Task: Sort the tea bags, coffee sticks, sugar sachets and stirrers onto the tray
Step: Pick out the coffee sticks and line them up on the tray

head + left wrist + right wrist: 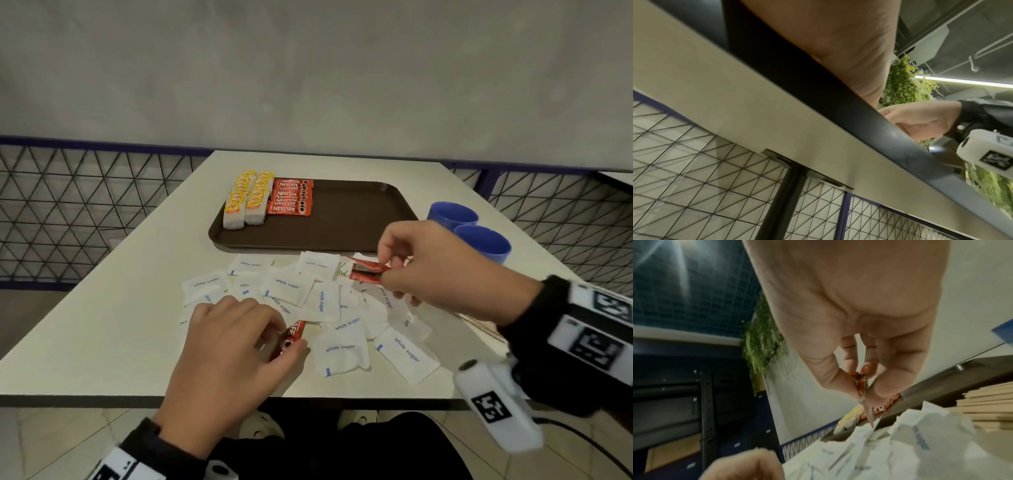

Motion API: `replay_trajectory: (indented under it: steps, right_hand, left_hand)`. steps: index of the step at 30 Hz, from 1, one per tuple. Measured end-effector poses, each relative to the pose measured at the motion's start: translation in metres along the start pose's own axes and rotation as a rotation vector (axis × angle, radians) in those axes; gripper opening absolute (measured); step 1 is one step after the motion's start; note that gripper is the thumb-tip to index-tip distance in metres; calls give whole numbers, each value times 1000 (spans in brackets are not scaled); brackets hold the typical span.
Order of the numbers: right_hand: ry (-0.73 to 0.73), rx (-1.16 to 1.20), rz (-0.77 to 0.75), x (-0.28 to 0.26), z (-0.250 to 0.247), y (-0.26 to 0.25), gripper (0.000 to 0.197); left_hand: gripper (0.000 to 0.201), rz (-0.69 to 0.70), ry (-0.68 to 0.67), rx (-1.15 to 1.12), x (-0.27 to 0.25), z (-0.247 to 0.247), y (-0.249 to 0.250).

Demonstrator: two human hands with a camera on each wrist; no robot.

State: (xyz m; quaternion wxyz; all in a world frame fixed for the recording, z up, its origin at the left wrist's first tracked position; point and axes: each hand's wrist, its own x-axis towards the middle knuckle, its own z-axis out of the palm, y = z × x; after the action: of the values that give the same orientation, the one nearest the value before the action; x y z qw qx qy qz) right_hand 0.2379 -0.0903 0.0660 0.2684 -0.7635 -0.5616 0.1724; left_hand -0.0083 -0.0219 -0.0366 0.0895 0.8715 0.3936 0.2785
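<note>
My right hand (442,270) pinches two coffee sticks (366,270); my left hand (236,346) pinches another (289,337) off the near sugar sachets (287,286). Recommended: lay all flat beside the far-left row (291,198) on the tray (359,219).

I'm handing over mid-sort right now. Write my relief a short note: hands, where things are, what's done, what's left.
Left hand: pinching one red coffee stick at the near table edge.
Right hand: pinching red coffee sticks just above the sugar pile.
Brown tray: tea bags in two rows at its left end, Nescafe sticks stacked beside them.
Left: put the held sticks on the stack, then move the white sugar sachets scattered on the table and the wooden stirrers lying at the right. Two blue cups stand right of the tray.
</note>
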Motion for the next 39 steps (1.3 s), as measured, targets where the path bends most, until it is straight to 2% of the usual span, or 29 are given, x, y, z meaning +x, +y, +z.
replay_trajectory:
  steps: [4, 7, 11, 16, 20, 23, 27, 30, 34, 39]
  right_hand:
    - [110, 300, -49, -32, -7, 17, 20]
    - [161, 513, -70, -53, 8, 30, 28]
    - [219, 673, -106, -67, 48, 43, 37]
    - [355, 452, -335, -62, 81, 44, 50]
    - [460, 454, -404, -47, 88, 41, 47]
    - [496, 522, -394, -39, 92, 39, 39]
    - [508, 592, -364, -37, 93, 43, 42]
    - [510, 600, -364, -37, 95, 44, 48]
    - [525, 552, -398, -37, 97, 45, 46]
    - [496, 500, -395, -38, 97, 45, 36]
  left_hand:
    - [35, -32, -37, 108, 2, 3, 2]
    - [26, -5, -28, 82, 2, 2, 2]
    - [15, 55, 12, 38, -2, 1, 1]
    - [13, 103, 82, 3, -4, 2, 0]
    - [12, 92, 136, -61, -3, 4, -1]
    - [10, 63, 210, -177, -3, 5, -4]
    - [6, 52, 333, -337, 0, 4, -6]
    - [3, 57, 401, -392, -1, 0, -5]
    - [5, 108, 509, -396, -6, -3, -3]
    - [10, 163, 505, -386, 0, 7, 10]
